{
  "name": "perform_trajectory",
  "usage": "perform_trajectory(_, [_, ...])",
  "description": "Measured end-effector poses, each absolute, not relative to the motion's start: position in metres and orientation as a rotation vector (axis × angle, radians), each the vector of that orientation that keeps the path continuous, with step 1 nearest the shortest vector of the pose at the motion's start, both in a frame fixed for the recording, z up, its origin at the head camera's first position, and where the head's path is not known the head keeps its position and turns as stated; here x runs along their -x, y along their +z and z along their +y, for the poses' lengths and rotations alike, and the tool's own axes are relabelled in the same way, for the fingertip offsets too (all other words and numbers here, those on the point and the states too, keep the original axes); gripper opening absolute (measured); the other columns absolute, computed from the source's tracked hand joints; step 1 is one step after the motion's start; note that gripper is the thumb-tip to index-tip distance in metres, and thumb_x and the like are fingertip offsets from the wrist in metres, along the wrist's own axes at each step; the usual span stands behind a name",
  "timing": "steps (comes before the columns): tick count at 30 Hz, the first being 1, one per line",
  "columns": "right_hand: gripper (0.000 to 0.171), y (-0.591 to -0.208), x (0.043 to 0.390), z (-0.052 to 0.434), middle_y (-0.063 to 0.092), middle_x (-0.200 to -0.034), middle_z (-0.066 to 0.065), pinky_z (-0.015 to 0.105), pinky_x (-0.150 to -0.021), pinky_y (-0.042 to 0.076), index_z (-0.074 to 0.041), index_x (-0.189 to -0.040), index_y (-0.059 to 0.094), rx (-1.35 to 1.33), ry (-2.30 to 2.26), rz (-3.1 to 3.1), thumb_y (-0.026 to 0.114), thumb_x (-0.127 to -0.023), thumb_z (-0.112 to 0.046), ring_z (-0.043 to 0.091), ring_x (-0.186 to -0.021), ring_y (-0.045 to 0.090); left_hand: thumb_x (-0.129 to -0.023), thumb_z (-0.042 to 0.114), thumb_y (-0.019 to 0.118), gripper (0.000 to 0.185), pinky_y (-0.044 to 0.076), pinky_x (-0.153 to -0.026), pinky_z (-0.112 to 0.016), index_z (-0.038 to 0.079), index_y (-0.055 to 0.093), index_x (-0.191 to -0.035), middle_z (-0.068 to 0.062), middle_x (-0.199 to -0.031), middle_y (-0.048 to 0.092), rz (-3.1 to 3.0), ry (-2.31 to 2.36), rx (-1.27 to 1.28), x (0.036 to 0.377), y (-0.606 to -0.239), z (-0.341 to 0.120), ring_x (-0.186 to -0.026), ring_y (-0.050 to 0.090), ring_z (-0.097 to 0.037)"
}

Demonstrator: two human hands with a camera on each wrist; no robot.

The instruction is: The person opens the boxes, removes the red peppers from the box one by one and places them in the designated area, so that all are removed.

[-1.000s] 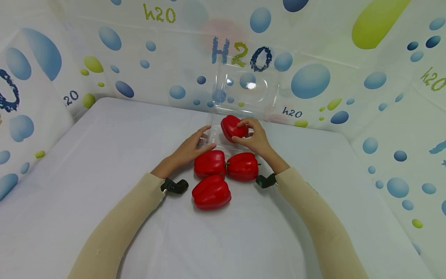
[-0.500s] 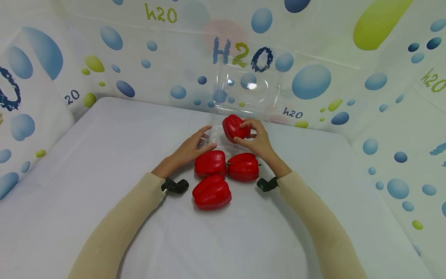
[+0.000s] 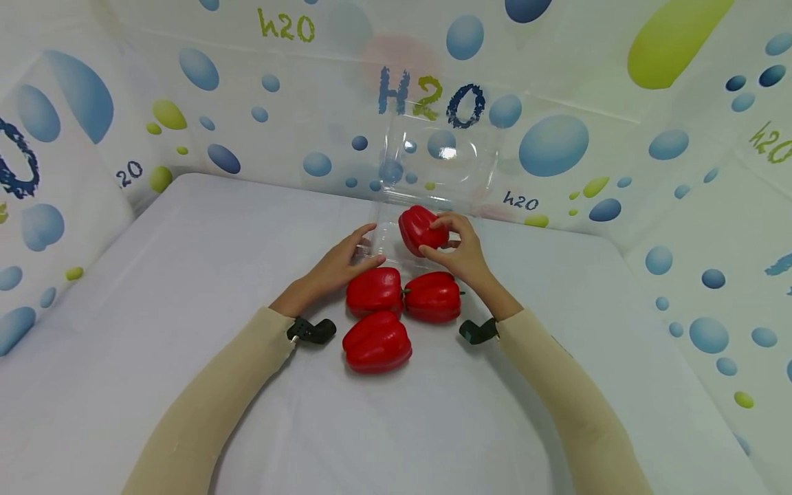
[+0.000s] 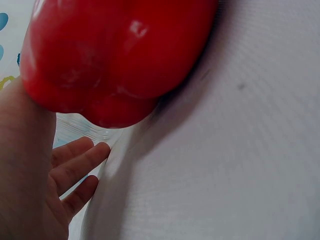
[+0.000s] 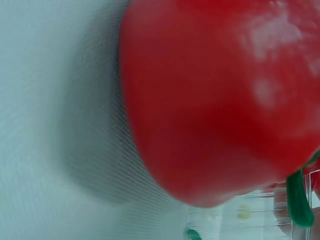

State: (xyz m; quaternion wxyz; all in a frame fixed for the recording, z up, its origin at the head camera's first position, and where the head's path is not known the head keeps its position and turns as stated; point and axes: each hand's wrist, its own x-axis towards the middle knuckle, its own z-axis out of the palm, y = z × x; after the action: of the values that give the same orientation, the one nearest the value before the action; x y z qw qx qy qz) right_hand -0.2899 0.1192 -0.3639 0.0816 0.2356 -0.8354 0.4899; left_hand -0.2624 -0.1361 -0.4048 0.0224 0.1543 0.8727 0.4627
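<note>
4 red peppers [image 3: 377, 340], 1 clear box [image 3: 433, 172], prob.

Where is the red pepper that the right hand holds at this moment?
In the head view, the held red pepper is in the right hand, over the clear plastic box, behind three peppers on the table.

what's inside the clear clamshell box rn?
One red pepper, gripped by the right hand, sits in the clear box. The box floor beneath it is hidden.

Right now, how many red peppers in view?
4. One in the right hand over the clear container: pepper. Three on the table. None seem hidden.
</note>
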Motion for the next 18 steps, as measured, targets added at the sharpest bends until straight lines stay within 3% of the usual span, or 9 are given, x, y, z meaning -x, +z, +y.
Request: perform_trajectory(18, [0.048,-0.366,0.2854,0.1273,0.044,-0.141,0.02,0.055,-0.095,0.05,0.003,-0.123,0.053,-0.605,1.616,-2.472,0.075,-0.081,0.0,0.037,-0.126,0.043,-0.091,0.04,0.064,0.077,0.043,-0.103,-0.056,0.02,0.024,-0.154,-0.018,-0.14,0.047,2.713,1.424,-0.485,0.2633,-0.4056,-0.1364,-0.127,0.049,-0.037])
